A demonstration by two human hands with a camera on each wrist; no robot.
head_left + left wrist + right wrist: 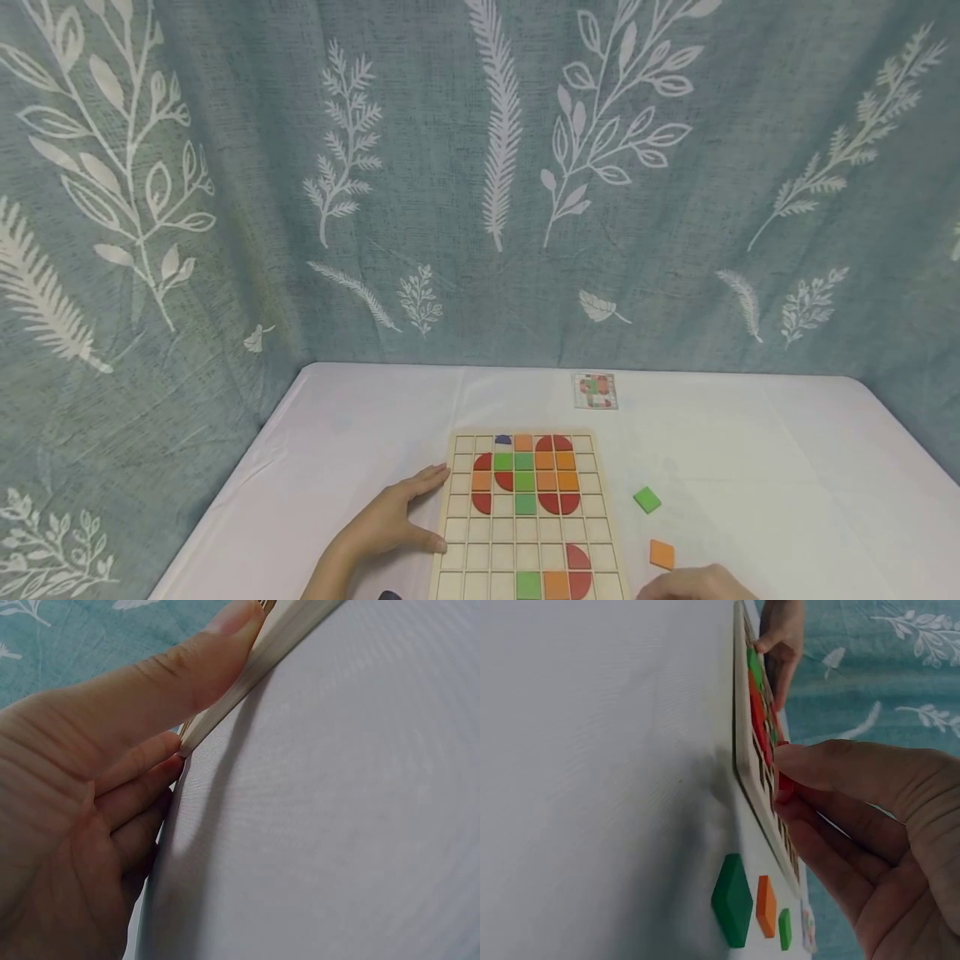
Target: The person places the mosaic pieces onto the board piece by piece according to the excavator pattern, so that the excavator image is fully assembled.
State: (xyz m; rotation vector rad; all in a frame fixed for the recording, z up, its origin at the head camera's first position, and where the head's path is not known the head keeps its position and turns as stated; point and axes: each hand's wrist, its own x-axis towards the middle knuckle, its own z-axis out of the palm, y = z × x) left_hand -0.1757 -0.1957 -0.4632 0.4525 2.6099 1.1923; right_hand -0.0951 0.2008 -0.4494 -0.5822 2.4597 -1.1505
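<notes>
A pale wooden grid board (501, 557) lies on the white table, its shallow squares partly filled with red quarter-round, orange and green pieces. My left hand (390, 525) rests along the board's left side, thumb and fingertips spread apart and touching its edge. In the right wrist view my right hand (855, 817) pinches a small red piece (785, 782) between thumb and fingers, near the board's right side. The fingers cover much of that piece, so its full outline is hidden. Only part of my right hand shows at the head view's bottom edge.
Right of the board lie a green square tile (647, 500) and an orange tile (662, 554). Another green tile (733, 901) shows in the right wrist view. Behind the board is a small pattern card (596, 391). A dark object (389, 595) pokes in near the left forearm.
</notes>
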